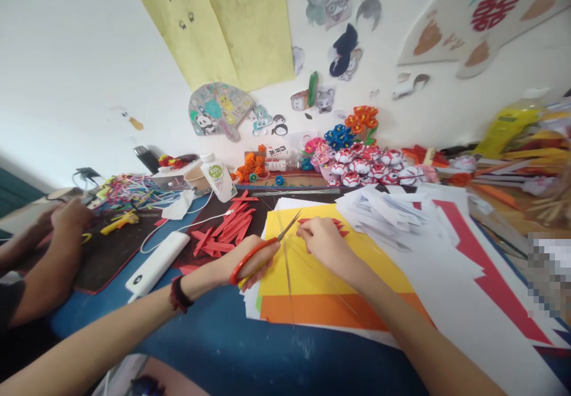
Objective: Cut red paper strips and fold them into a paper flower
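My left hand [254,260] is wrapped round the red-handled scissors [252,259], whose blades point up and right over yellow paper [357,265]. Just right of the blade tips, my right hand [322,238] has its fingers pinched together; what they hold is too small to make out. Red folded paper pieces [341,227] lie partly behind my right hand on the yellow sheet. Thin wire-like strands [288,277] run across the yellow and orange paper [321,310]. A heap of red paper strips [232,226] is left of the sheets.
Another person's hands [71,214] work at the far left. A white power bank [158,262] with a cable and a white bottle [218,177] stand on the left side. White paper scraps [379,211] lie right; paper flowers [370,164] line the wall.
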{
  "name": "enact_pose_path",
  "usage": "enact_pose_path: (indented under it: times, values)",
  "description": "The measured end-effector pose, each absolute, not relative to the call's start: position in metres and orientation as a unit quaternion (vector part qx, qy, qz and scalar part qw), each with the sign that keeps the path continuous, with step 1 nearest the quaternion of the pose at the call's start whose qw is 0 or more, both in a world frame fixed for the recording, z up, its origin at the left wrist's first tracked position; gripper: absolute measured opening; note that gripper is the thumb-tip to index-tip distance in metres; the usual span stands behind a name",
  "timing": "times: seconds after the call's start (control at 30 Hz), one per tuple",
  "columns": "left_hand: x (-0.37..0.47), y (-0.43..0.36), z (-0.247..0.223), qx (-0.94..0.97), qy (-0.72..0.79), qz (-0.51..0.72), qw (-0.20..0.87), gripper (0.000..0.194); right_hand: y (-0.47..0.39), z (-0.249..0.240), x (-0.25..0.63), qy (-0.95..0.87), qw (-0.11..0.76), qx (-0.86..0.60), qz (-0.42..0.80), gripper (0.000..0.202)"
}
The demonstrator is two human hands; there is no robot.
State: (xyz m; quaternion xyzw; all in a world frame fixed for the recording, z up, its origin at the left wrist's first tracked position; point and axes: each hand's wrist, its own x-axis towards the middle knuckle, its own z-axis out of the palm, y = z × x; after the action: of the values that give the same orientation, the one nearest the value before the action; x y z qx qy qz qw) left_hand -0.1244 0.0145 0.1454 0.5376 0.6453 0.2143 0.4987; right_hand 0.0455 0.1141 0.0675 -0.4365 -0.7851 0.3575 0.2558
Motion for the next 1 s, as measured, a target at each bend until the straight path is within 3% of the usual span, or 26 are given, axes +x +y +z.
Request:
enact_pose_path:
  times: [0.1, 0.27, 0.4, 0.63, 0.8, 1.0]
  values:
    - [-0.126, 0.015, 0.140, 0.549, 0.621, 0.178, 0.531, 0.051, 0.116, 0.064, 0.043, -0.780, 0.260, -0.446, 0.354, 0.031]
    - [-0.127, 0.016, 0.120, 0.547, 0.679, 0.175, 0.457, 0.058, 0.115, 0.066, 0.044, -0.787, 0.258, -0.474, 0.299, 0.026]
    - [-0.135, 0.020, 0.106, 0.539, 0.664, 0.149, 0.497, 0.058, 0.114, 0.079, 0.053, -0.799, 0.233, -0.492, 0.256, 0.027]
    - [-0.130, 0.011, 0.110, 0.548, 0.659, 0.203, 0.473, 0.058, 0.112, 0.092, 0.064, -0.808, 0.219, -0.480, 0.262, 0.034]
    - [-0.136, 0.018, 0.107, 0.541, 0.710, 0.221, 0.392, 0.055, 0.116, 0.086, 0.066, -0.808, 0.234, -0.482, 0.246, 0.031]
    - [-0.145, 0.059, 0.097, 0.554, 0.688, 0.347, 0.314, 0.048, 0.102, 0.091, 0.056, -0.821, 0.222, -0.468, 0.241, 0.028]
